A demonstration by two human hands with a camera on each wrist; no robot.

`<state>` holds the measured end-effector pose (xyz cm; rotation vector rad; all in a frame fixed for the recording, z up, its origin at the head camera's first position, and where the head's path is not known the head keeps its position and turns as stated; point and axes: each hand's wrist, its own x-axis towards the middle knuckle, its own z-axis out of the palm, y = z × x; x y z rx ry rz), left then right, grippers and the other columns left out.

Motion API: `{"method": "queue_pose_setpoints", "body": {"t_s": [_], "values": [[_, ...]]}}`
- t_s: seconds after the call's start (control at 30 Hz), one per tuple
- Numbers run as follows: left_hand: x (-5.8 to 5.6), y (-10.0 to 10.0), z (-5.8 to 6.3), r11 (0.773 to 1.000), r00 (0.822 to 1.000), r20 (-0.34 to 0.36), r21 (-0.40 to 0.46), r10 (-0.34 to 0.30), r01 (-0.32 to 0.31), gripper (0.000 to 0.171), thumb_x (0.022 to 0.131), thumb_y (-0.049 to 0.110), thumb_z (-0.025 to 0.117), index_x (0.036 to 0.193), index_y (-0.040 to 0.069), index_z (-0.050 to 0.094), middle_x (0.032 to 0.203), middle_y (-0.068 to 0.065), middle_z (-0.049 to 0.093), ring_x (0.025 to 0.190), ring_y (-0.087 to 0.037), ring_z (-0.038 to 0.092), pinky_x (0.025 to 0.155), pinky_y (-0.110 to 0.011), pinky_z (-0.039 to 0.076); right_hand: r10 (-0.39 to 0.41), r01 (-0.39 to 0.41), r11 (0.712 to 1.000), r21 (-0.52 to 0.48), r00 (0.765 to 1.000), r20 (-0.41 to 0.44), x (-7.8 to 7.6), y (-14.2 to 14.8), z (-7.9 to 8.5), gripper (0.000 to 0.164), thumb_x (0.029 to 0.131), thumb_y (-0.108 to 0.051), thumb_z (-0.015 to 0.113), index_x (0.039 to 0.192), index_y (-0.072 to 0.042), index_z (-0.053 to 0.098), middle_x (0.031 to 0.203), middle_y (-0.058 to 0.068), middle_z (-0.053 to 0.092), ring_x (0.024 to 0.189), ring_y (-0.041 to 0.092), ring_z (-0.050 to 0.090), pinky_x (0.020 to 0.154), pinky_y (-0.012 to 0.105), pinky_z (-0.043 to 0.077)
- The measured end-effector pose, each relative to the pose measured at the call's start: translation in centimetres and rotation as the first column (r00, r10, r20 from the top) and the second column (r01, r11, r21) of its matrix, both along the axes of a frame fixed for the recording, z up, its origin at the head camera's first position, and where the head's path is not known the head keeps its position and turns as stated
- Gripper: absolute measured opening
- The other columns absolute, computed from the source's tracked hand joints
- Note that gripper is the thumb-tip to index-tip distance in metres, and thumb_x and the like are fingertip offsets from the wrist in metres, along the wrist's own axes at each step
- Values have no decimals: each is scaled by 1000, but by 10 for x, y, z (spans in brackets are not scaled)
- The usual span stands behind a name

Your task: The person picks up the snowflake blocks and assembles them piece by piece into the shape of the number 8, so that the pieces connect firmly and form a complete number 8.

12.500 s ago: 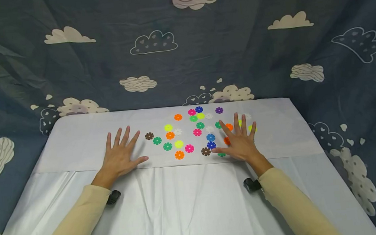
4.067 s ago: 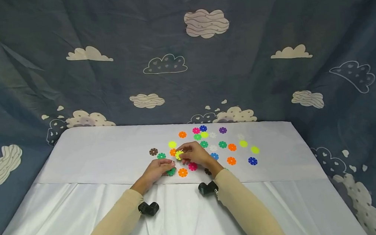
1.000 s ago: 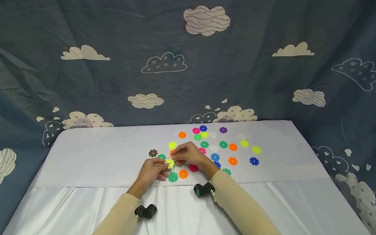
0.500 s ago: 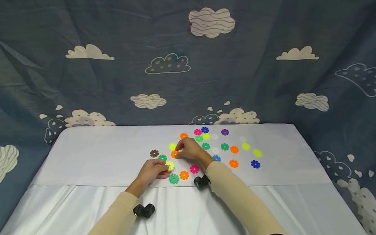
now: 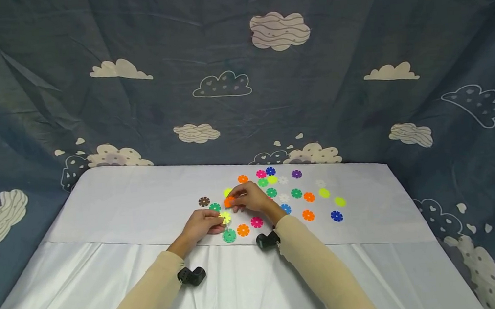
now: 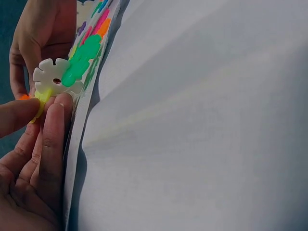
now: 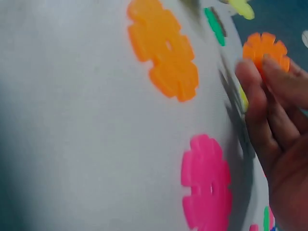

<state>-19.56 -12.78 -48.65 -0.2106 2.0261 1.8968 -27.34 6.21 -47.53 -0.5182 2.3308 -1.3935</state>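
Note:
My left hand (image 5: 200, 224) pinches a yellow notched plastic disc (image 6: 42, 102) between thumb and fingers. A white notched disc (image 6: 44, 74) is slotted into the yellow one. Against the white disc's edge stands a green notched disc (image 6: 85, 57), seen below the left fingertips in the head view. My right hand (image 5: 252, 196) pinches an orange notched disc (image 7: 262, 48) by its edge, raised above the table. That disc is just beyond the yellow one. Thumb and index finger are on the orange disc, and its petal-like notches show in the right wrist view.
Several loose notched discs lie flat on the white tabletop (image 5: 123, 204), mostly to the right. Closest are another orange disc (image 5: 243, 230), a pink disc (image 5: 256, 222) and a brown disc (image 5: 204, 201). A dark cloud-print cloth (image 5: 167, 48) hangs behind.
Both hands lay spread on the table at first. The yellow disc passed from right hand to left. In the last second the right hand moved away and picked up the orange disc.

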Motion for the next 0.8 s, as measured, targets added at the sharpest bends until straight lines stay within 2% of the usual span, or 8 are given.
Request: {"method": "queue_pose_setpoints", "body": {"t_s": [0.07,0.1,0.2,0.43,0.63,0.8], "values": [[0,0,0,1000,1000,-5,6,-9,9,25,92,2,62,112,-11,59,87,-15,71,68,-12,69,66,-25,57,23,-18,995,-97,998,53,3,5,-2,13,89,1,66,101,6,69,84,13,69,68,20,68,68,30,58],[0,0,-1,1000,1000,-16,6,-16,16,24,92,3,62,111,-12,59,86,-16,71,68,-13,69,65,-24,57,32,-25,994,-111,997,65,4,7,-2,13,89,1,65,101,6,69,85,14,70,70,20,68,71,30,58],[0,1,0,1000,999,-27,9,-28,28,21,92,3,61,108,-11,59,84,-14,71,67,-12,69,64,-24,57,62,-52,990,-128,995,75,7,11,-3,13,89,0,65,101,5,70,87,13,71,76,22,70,77,30,57],[-2,4,-2,999,1000,-1,-35,1,-1,23,93,5,61,110,-11,60,86,-13,70,66,-10,67,65,-23,57,110,-100,982,-159,992,56,10,14,-2,14,89,3,64,101,7,70,92,16,71,81,29,70,80,33,57],[0,4,-1,998,1000,6,-67,9,-8,24,93,7,61,111,-9,61,84,-10,70,67,-10,67,64,-24,57,117,-106,983,-150,991,60,12,13,0,14,90,5,62,101,6,70,91,14,71,78,24,70,80,31,57],[1,4,0,998,1000,-8,-62,14,-14,24,93,6,60,111,-10,61,86,-11,71,67,-10,67,65,-24,57,112,-99,982,-162,991,69,12,12,0,13,90,5,62,101,6,70,92,13,70,77,21,69,81,31,56]]}}
